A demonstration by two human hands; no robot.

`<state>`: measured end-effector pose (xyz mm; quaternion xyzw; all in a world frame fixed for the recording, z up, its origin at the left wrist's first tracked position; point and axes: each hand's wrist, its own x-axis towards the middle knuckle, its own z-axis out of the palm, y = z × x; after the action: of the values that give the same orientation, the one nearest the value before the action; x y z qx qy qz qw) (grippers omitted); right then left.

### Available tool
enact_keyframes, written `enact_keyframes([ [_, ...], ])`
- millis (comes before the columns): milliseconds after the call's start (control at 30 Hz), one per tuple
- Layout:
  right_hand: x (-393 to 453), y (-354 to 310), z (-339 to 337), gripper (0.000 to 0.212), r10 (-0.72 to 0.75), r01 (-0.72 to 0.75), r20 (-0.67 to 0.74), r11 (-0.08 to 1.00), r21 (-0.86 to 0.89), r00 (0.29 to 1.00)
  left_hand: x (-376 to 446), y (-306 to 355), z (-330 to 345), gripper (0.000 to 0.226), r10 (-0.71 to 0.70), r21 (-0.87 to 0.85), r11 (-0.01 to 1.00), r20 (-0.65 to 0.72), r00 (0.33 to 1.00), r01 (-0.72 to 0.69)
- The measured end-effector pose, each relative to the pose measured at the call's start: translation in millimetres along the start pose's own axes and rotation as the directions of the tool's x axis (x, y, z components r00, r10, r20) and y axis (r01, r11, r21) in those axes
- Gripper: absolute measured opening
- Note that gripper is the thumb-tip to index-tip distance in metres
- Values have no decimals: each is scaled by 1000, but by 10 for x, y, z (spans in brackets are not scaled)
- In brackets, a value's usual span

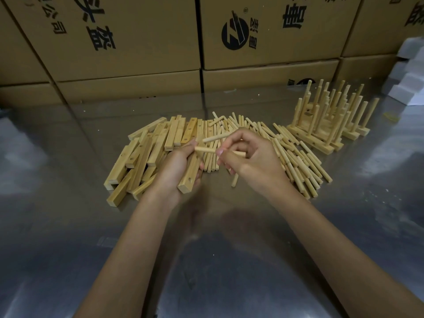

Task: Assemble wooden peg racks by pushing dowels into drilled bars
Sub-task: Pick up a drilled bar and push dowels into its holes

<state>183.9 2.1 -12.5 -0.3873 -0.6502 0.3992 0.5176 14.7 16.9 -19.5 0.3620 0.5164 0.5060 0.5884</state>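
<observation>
Left hand (176, 166) grips a drilled wooden bar (191, 174) with one dowel (204, 149) seated. Right hand (250, 157), at 3 o'clock of it, pinches loose dowels (238, 153), fingers curled. Finished racks (330, 120) stand on the desk (68, 203) at 2 o'clock.

Before me: a reflective steel tabletop (68, 226); behind it, stacked brown cardboard cartons (137, 42) printed in black characters and a logo; white foam blocks (410, 76) at far right.

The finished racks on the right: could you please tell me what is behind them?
Behind the racks stand cardboard boxes, with white foam blocks further right. The racks' pegs cover the boxes' lower edge.
</observation>
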Motion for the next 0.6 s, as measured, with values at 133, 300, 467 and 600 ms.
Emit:
enact_keyframes([
  [133,3,116,25,12,13,-1,53,977,-215,998,-7,18,4,31,22,4,1000,9,1000,-22],
  [300,-19,142,51,24,-65,121,140,888,-444,988,-6,3,14,33,35,24,999,-6,999,-35],
  [467,-28,144,52,16,-219,273,162,789,-551,962,17,-7,14,34,59,101,993,-7,998,-58],
  [600,-23,149,35,14,-327,367,193,643,-672,925,-4,-67,62,39,147,233,962,-12,989,-140],
])
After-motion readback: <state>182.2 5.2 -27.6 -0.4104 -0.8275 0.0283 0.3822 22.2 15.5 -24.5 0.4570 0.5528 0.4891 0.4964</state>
